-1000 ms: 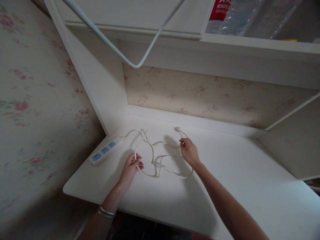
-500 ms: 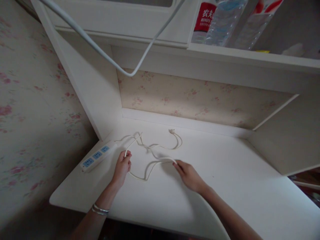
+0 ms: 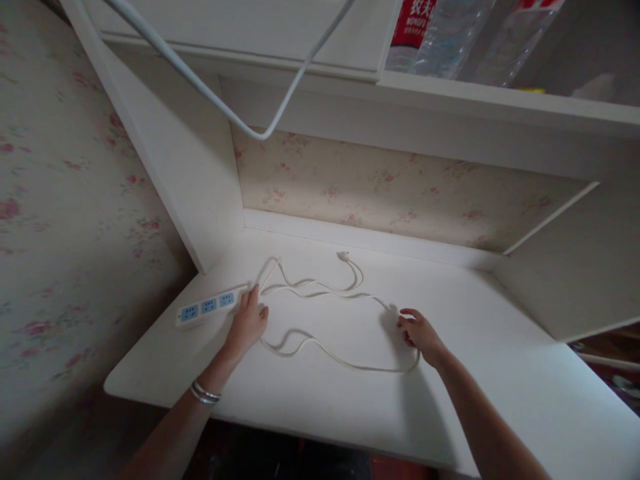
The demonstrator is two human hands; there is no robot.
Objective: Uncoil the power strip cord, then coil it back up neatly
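Cord [image 3: 350, 365] between back and front edges of the table [image 3: 500, 380], best eased along without tugging at crossings, with left hand [image 3: 247, 325] beside the power strip [image 3: 209, 306] and right hand [image 3: 421, 337] at its bend, cannot tell whether clamped or loose.

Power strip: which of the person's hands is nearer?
Left: the left hand is at the right end of the power strip; the right hand is far to its right.

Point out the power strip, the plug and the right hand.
Power strip [image 3: 209, 306]: head view, on its middle blue socket.
Plug [image 3: 343, 256]: head view, on its pale body.
Right hand [image 3: 421, 335]: head view, on the back of it.
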